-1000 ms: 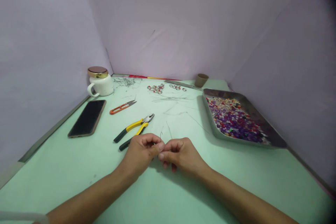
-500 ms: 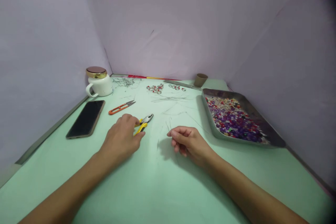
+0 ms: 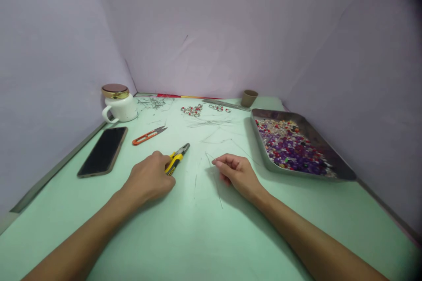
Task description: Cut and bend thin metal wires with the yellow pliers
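Observation:
My left hand is closed over the handles of a pair of pliers with yellow-and-black grips. The metal jaws point away to the upper right, and the hand covers the handle ends. Across from it, my right hand pinches a thin bent wire between thumb and fingertips. One end of the wire rises to a small bend left of the fingers; the other hangs down below them. Orange thread snips lie beyond my left hand.
On the left are a phone and a white lidded mug. Behind lie wire scraps, beaded pieces and loose wires. A metal tray of beads stands at right, near a small brown cup.
My left hand has drawn slightly back and left, and the pliers have turned so a printed handle shows. In my right hand, the wire now shows hanging below the fingers.

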`<state>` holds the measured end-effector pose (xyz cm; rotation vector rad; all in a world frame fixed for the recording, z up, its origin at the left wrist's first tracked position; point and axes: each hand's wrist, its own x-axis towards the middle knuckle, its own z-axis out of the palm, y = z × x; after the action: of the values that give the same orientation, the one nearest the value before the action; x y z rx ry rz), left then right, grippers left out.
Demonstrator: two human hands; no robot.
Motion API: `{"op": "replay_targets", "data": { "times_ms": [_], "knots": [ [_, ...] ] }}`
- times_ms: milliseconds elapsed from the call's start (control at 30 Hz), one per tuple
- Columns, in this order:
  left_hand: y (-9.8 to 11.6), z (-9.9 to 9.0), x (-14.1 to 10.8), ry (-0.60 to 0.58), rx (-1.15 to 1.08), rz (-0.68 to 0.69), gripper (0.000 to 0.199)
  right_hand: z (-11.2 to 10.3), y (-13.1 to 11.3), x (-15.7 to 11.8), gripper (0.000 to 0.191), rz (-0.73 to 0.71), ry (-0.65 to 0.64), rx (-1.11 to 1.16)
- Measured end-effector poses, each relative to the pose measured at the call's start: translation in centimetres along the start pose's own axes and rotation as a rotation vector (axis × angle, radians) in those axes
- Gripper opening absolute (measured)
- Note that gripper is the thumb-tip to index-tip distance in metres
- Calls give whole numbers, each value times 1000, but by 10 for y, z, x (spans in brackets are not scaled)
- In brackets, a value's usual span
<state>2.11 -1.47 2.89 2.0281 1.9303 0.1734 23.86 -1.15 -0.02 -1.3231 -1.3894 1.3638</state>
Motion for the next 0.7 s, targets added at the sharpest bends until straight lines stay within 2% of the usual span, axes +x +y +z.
{"op": "replay_targets", "data": {
  "times_ms": [67,133,200,300,367,467,567,700],
  "knots": [
    [3,-3,-1,-94,-323,-35,23,-2,2,2,21,12,-1,46],
    [6,-7,-4,-251,-709,-81,35,-4,3,4,22,22,0,106],
    [10,-9,-8,-381,-979,-98,44,-5,4,6,22,31,12,165],
    [15,-11,-13,-438,-1019,-54,45,-4,4,7,22,29,62,180],
    [17,-11,-16,-458,-1018,-53,43,-2,5,6,20,-16,120,105],
    [17,-10,-17,-527,-1122,-50,39,0,10,3,17,-210,231,-105],
    [17,-10,-18,-556,-1136,-13,34,1,16,0,16,-430,278,-288],
    [18,-12,-20,-561,-1086,-26,36,2,19,-2,16,-551,280,-366]
  ]
}}
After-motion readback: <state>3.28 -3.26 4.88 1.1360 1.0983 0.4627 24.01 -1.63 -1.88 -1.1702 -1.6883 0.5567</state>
